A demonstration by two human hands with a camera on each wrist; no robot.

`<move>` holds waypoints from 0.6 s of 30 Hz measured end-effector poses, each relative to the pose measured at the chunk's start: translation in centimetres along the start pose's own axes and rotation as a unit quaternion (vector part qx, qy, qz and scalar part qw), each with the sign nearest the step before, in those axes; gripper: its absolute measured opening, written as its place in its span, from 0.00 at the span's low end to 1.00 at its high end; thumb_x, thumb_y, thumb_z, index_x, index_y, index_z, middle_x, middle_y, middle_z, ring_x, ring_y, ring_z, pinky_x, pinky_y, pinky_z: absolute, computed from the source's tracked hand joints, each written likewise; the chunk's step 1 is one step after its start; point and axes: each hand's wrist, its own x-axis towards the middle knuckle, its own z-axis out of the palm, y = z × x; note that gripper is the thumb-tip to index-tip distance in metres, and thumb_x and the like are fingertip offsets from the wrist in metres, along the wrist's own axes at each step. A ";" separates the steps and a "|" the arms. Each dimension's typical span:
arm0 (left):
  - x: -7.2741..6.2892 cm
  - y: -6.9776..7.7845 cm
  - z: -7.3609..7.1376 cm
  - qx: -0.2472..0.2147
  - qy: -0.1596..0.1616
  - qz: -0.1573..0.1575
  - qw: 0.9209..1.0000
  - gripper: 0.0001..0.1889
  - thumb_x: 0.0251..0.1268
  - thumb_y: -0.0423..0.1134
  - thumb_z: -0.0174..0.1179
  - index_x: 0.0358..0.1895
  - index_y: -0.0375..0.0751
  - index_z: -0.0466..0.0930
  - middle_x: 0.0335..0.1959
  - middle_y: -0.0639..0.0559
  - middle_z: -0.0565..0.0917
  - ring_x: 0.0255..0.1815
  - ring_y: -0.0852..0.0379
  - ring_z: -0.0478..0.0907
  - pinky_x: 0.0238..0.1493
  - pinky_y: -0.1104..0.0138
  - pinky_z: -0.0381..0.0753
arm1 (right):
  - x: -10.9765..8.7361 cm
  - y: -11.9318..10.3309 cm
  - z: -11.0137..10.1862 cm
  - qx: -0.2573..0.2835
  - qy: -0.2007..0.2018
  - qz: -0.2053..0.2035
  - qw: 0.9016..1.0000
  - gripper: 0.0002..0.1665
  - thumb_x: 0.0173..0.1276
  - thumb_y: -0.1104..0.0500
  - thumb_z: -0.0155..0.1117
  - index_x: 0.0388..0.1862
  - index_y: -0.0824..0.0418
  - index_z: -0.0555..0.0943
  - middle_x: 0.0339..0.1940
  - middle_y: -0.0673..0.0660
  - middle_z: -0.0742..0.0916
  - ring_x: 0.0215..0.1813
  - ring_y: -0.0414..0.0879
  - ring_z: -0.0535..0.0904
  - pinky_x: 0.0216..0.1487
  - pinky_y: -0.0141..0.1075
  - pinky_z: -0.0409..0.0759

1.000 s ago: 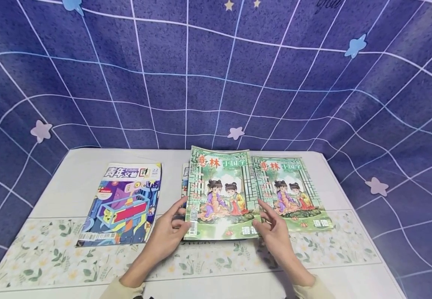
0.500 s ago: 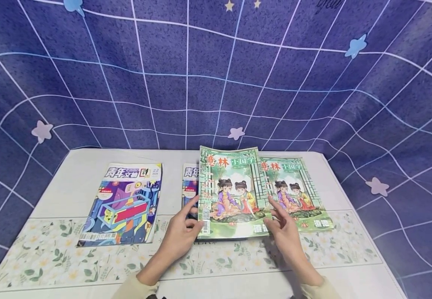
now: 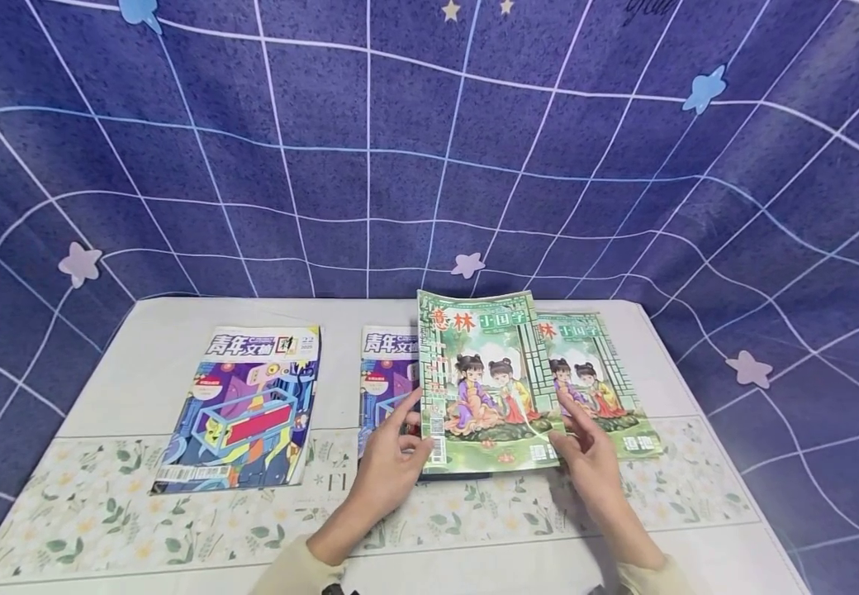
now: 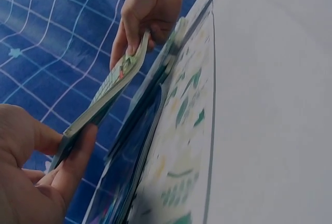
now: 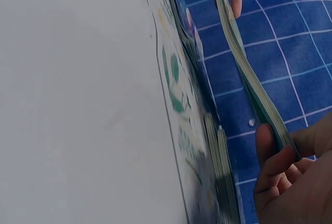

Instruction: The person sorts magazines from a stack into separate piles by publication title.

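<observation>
One surface (image 3: 474, 572) extended beneath the raised green magazine (image 3: 491, 382). To this magazine's right lay the second green magazine (image 3: 621, 398), partly hidden; to its left lay a partly hidden purple magazine (image 3: 385, 376) and, farther out, an uncovered purple magazine (image 3: 239, 406). The left hand (image 3: 391, 459) clamped its grip on the raised green magazine's left edge; the right hand (image 3: 589, 463), on the right edge.

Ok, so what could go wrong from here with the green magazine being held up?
The held green magazine bows between the left hand and right hand, so it might crease or slip.

In the head view it overlaps the lying green magazine; lowered straight down, it could land askew or nudge that one.

It also partly hides the middle purple magazine, so the person might misjudge where that lies.
</observation>
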 end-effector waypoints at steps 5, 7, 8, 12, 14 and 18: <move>0.3 -0.1 1.2 0.001 -0.004 0.006 1.000 0.41 0.73 0.23 0.68 0.87 0.39 0.65 0.62 0.33 0.79 0.44 0.50 0.90 0.38 0.67 0.91 | 0.1 0.4 -1.0 -0.018 0.010 0.004 1.000 0.40 0.78 0.74 0.65 0.86 0.57 0.72 0.77 0.70 0.80 0.32 0.35 0.74 0.22 0.27 0.72; 0.5 -0.2 1.6 0.003 -0.003 0.011 1.000 0.41 0.72 0.24 0.68 0.87 0.39 0.65 0.62 0.33 0.79 0.45 0.50 0.90 0.39 0.67 0.91 | 0.2 0.5 -1.4 -0.023 0.012 0.010 1.000 0.39 0.79 0.73 0.65 0.86 0.55 0.72 0.78 0.69 0.80 0.34 0.35 0.75 0.21 0.28 0.73; 0.6 -0.2 1.8 0.005 -0.002 0.013 1.000 0.41 0.73 0.24 0.68 0.87 0.40 0.65 0.62 0.33 0.79 0.44 0.50 0.90 0.38 0.68 0.91 | 0.2 0.5 -1.5 -0.024 0.013 0.014 1.000 0.40 0.79 0.73 0.64 0.86 0.55 0.72 0.77 0.69 0.81 0.33 0.35 0.75 0.21 0.28 0.73; 0.9 -0.4 2.6 0.003 -0.003 0.018 1.000 0.42 0.72 0.23 0.68 0.87 0.39 0.64 0.61 0.34 0.79 0.43 0.51 0.89 0.38 0.67 0.91 | 0.6 0.8 -2.1 -0.027 0.014 0.013 0.999 0.40 0.79 0.74 0.63 0.86 0.55 0.72 0.77 0.68 0.81 0.27 0.34 0.72 0.22 0.27 0.73; 1.0 -0.5 3.0 0.003 -0.004 0.017 1.000 0.42 0.72 0.23 0.68 0.87 0.39 0.64 0.60 0.35 0.79 0.42 0.53 0.89 0.39 0.68 0.91 | 0.8 1.0 -2.4 -0.028 0.015 0.003 0.999 0.40 0.79 0.76 0.62 0.86 0.58 0.72 0.81 0.67 0.78 0.34 0.30 0.77 0.28 0.24 0.76; 1.2 -0.6 3.6 0.008 -0.003 0.011 1.000 0.42 0.72 0.24 0.68 0.87 0.40 0.65 0.60 0.38 0.80 0.41 0.55 0.89 0.39 0.68 0.90 | 1.1 1.4 -2.9 -0.029 0.019 0.002 0.999 0.39 0.78 0.76 0.62 0.86 0.60 0.71 0.84 0.67 0.74 0.42 0.30 0.80 0.29 0.24 0.78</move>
